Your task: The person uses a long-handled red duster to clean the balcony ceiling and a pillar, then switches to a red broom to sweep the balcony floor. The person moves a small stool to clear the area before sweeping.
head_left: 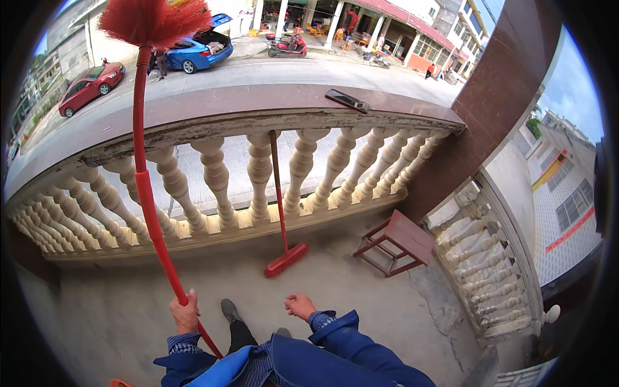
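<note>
My left hand grips the lower part of a long red telescopic pole. A bushy round red bristle brush tops the pole, raised above the balcony railing and cut off by the picture's upper edge. The pole's lower end passes beside my blue jacket. Holding nothing, my right hand hovers in front of my body with its fingers loosely bent. Ahead of it, a red push broom rests head-down on the concrete floor, its handle leaning against the balustrade.
A smartphone lies on the brown railing top. By the right pillar stands a small brown wooden stool. A second balustrade runs along the right. Cars, a red scooter and people are on the street beyond.
</note>
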The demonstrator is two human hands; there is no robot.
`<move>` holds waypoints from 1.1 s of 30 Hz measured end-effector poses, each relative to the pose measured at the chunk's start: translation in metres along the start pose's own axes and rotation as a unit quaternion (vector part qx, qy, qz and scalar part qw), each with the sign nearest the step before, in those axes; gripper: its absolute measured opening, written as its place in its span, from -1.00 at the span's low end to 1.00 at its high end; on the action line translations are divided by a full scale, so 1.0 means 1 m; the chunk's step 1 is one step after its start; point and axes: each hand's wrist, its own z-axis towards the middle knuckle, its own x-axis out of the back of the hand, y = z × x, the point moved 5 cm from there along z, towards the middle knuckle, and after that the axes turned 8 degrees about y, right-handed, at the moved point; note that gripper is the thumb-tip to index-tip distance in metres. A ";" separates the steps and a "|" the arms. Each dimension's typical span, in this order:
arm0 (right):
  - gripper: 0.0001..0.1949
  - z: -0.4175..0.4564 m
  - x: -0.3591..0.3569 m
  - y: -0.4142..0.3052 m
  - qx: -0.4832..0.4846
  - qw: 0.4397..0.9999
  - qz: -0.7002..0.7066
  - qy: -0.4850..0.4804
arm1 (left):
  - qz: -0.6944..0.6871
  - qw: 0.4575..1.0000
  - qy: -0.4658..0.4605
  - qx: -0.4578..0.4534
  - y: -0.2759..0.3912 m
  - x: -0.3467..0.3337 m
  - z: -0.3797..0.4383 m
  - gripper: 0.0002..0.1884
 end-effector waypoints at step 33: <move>-0.73 -0.314 0.103 0.012 0.234 0.929 0.278 -0.068 | 0.267 0.893 -0.272 -0.239 -0.132 0.020 -0.341 -0.35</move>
